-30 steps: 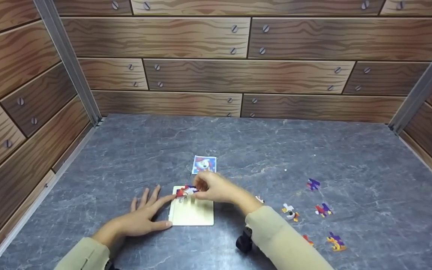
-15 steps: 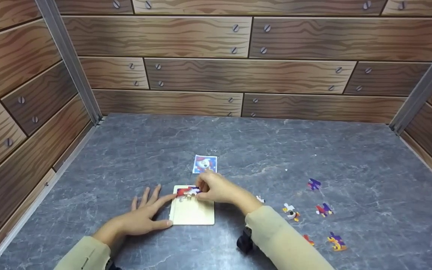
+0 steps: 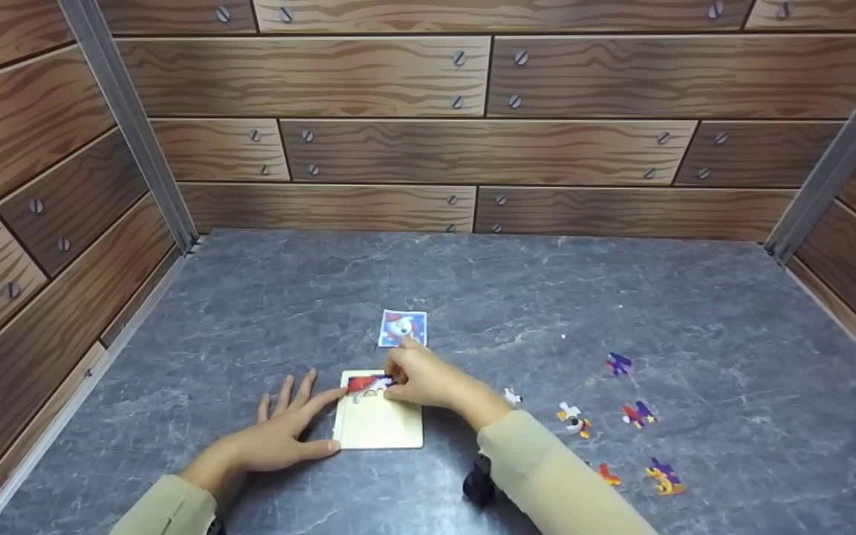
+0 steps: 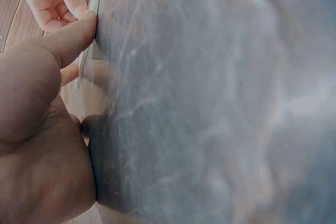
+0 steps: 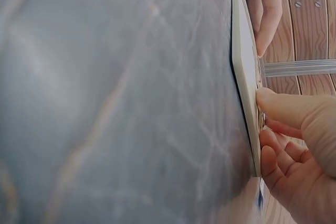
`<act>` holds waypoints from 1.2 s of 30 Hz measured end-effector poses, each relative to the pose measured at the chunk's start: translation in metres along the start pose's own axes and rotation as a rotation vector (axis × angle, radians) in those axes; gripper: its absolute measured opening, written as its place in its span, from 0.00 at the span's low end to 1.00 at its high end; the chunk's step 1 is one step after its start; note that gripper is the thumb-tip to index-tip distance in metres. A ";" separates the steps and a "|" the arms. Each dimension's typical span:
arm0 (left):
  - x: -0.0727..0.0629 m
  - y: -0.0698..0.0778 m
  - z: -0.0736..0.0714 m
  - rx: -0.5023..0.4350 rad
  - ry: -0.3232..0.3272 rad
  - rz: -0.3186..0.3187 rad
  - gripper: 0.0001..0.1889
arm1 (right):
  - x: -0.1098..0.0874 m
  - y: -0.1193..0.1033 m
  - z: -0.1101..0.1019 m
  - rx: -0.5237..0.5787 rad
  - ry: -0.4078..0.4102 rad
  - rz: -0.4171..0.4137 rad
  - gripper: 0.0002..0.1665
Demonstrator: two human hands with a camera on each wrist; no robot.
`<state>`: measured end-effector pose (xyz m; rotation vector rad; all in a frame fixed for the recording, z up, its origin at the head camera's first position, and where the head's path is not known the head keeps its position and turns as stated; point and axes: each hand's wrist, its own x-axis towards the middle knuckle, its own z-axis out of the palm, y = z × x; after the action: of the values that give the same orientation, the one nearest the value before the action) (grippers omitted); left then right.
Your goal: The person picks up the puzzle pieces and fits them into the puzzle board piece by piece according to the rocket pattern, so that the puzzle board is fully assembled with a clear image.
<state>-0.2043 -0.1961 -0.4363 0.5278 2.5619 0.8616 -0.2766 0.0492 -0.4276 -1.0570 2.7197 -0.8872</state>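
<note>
A pale square puzzle tray (image 3: 380,429) lies on the grey tabletop. Along its far edge, red, white and purple puzzle pieces (image 3: 360,384) lie side by side. My right hand (image 3: 432,377) is over the tray's far right corner, thumb and fingers pinching a puzzle piece that they mostly hide. In the right wrist view the thumb (image 5: 278,103) bends down to the tray's top face. My left hand (image 3: 273,440) rests at the tray's left side with fingers spread. Its index fingertip touches the far left part and its thumb the near left corner.
A small picture card (image 3: 403,325) of a white cartoon figure lies beyond the tray. To the right are several loose pieces, among them a purple piece (image 3: 619,363), a red-purple piece (image 3: 639,414) and a yellow-purple piece (image 3: 664,476). Wood-patterned walls (image 3: 398,148) enclose the table.
The pieces at the tray's far edge have settled flatter and more evenly in line under my right fingers. My left hand has kept its place.
</note>
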 end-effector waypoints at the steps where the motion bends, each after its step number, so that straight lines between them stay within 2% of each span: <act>1: 0.000 0.000 0.000 -0.001 0.000 0.002 0.38 | 0.000 0.000 0.000 -0.001 0.001 0.000 0.13; 10: 0.000 0.001 -0.001 -0.001 -0.010 -0.008 0.38 | 0.000 -0.002 0.000 -0.022 -0.014 0.011 0.12; 19: 0.000 0.000 -0.002 0.001 -0.020 -0.016 0.38 | -0.002 -0.002 0.000 -0.022 -0.032 -0.026 0.08; 27: 0.000 0.000 0.000 0.016 -0.008 -0.008 0.38 | -0.002 -0.003 -0.006 0.081 -0.030 -0.035 0.12; 32: -0.001 0.001 0.000 0.020 -0.011 0.003 0.38 | -0.005 -0.004 -0.010 0.147 0.006 -0.071 0.09; 36: -0.002 0.002 -0.001 0.015 -0.014 0.010 0.37 | -0.007 -0.003 -0.012 0.143 0.027 -0.100 0.08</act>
<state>-0.2032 -0.1964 -0.4338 0.5496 2.5571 0.8404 -0.2732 0.0581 -0.4168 -1.1676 2.5977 -1.1010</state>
